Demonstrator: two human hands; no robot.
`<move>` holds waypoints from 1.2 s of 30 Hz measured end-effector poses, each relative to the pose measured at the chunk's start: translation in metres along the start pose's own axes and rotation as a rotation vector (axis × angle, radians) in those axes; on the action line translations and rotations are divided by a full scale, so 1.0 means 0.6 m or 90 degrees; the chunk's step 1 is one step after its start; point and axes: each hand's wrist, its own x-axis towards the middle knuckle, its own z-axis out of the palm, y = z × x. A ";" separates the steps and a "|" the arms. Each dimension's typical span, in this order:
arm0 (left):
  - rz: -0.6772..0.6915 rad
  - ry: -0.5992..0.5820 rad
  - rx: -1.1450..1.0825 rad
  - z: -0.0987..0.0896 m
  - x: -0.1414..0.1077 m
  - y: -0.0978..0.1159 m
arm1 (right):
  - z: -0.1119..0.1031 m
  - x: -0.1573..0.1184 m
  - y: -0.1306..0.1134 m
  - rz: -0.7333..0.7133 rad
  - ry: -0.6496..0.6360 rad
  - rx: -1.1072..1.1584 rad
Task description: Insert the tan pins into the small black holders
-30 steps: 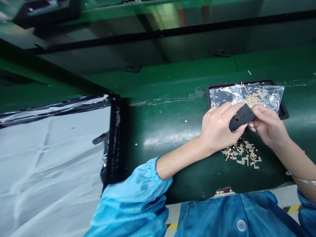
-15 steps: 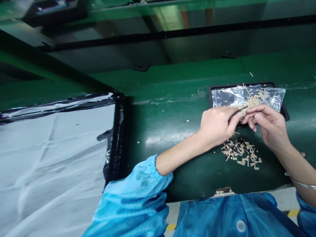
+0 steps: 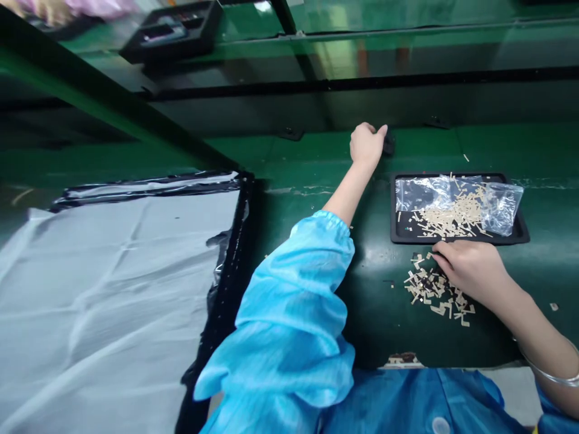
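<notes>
My left hand (image 3: 366,144) reaches to the back of the green bench, its fingers closed at a small black part (image 3: 389,142). The part's near side is hidden behind the fingers. My right hand (image 3: 474,268) is pinched at the upper edge of a loose pile of small pale and dark pieces (image 3: 432,286). What lies between its fingertips is too small to make out. Just beyond it sits a black tray (image 3: 398,236), holding many thin pale strips (image 3: 452,214) and clear plastic bags (image 3: 502,208).
At left lies a large flat surface covered in white sheeting (image 3: 126,289) with a black edge. A green beam (image 3: 136,114) slopes above it. Behind the bench, a black box (image 3: 174,30) stands on a raised level. Stray pale bits (image 3: 465,158) lie on the bench.
My hands were together over the tray, the left with a thin dark item. The left has moved away to the back of the bench; the right has come down to the pile.
</notes>
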 end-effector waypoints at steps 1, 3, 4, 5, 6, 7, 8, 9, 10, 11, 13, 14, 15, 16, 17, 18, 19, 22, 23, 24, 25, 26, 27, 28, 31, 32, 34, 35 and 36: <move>-0.021 0.024 0.020 -0.001 0.000 -0.006 | -0.003 -0.001 -0.002 0.007 -0.014 -0.021; -0.026 0.062 0.040 -0.009 -0.013 -0.015 | -0.009 -0.002 -0.009 0.016 -0.041 -0.052; -0.001 0.067 0.039 -0.016 -0.026 -0.017 | -0.010 -0.002 -0.012 0.022 -0.053 -0.063; 0.038 0.061 0.033 -0.023 -0.041 -0.016 | -0.012 -0.002 -0.016 0.027 -0.064 -0.074; 0.084 0.047 0.023 -0.030 -0.060 -0.012 | -0.012 -0.002 -0.019 0.032 -0.072 -0.083; 0.133 0.025 0.010 -0.037 -0.080 -0.005 | -0.012 -0.002 -0.021 0.035 -0.078 -0.090; 0.183 -0.005 -0.007 -0.043 -0.103 0.004 | -0.012 -0.002 -0.022 0.037 -0.080 -0.096; 0.228 -0.039 -0.030 -0.049 -0.127 0.015 | -0.012 -0.002 -0.023 0.038 -0.077 -0.103; 0.268 -0.080 -0.057 -0.054 -0.152 0.027 | -0.012 -0.002 -0.024 0.039 -0.074 -0.110; 0.297 -0.122 -0.088 -0.057 -0.176 0.039 | -0.013 -0.002 -0.025 0.039 -0.073 -0.117; 0.322 -0.212 -0.153 -0.060 -0.219 0.060 | -0.016 -0.001 -0.026 0.041 -0.083 -0.131; 0.319 -0.258 -0.181 -0.060 -0.236 0.067 | -0.018 -0.001 -0.028 0.042 -0.092 -0.138; 0.306 -0.303 -0.206 -0.059 -0.249 0.071 | -0.019 -0.001 -0.029 0.043 -0.099 -0.144; 0.286 -0.344 -0.226 -0.057 -0.258 0.073 | -0.021 -0.001 -0.031 0.043 -0.102 -0.148; 0.261 -0.378 -0.244 -0.056 -0.263 0.073 | -0.022 -0.001 -0.033 0.043 -0.101 -0.151; 0.233 -0.404 -0.263 -0.054 -0.265 0.072 | -0.023 -0.001 -0.035 0.043 -0.097 -0.152; 0.206 -0.422 -0.282 -0.052 -0.265 0.070 | -0.023 -0.001 -0.036 0.044 -0.092 -0.154; 0.151 -0.448 -0.329 -0.051 -0.259 0.065 | -0.020 0.000 -0.033 0.029 -0.069 -0.163; 0.149 -0.454 -0.335 -0.052 -0.258 0.065 | -0.018 0.001 -0.030 0.021 -0.052 -0.162; 0.154 -0.458 -0.336 -0.054 -0.257 0.065 | -0.016 0.002 -0.026 0.016 -0.028 -0.154; 0.168 -0.459 -0.330 -0.056 -0.258 0.066 | -0.015 0.002 -0.021 0.016 0.001 -0.141; 0.189 -0.458 -0.317 -0.058 -0.259 0.068 | -0.013 0.002 -0.016 0.022 0.035 -0.123; 0.216 -0.458 -0.298 -0.060 -0.261 0.069 | -0.013 0.002 -0.010 0.036 0.072 -0.105; 0.247 -0.461 -0.274 -0.062 -0.264 0.071 | -0.012 0.002 -0.005 0.054 0.110 -0.089; 0.329 -0.493 -0.200 -0.067 -0.272 0.076 | -0.011 -0.001 0.007 0.108 0.191 -0.060; 0.346 -0.502 -0.184 -0.068 -0.274 0.077 | -0.010 -0.002 0.009 0.120 0.207 -0.050; 0.361 -0.505 -0.170 -0.068 -0.277 0.078 | -0.007 -0.003 0.011 0.133 0.227 -0.031; 0.360 -0.503 -0.172 -0.067 -0.278 0.078 | -0.005 -0.004 0.011 0.139 0.234 -0.026; 0.354 -0.501 -0.178 -0.066 -0.278 0.078 | -0.004 -0.004 0.011 0.144 0.239 -0.023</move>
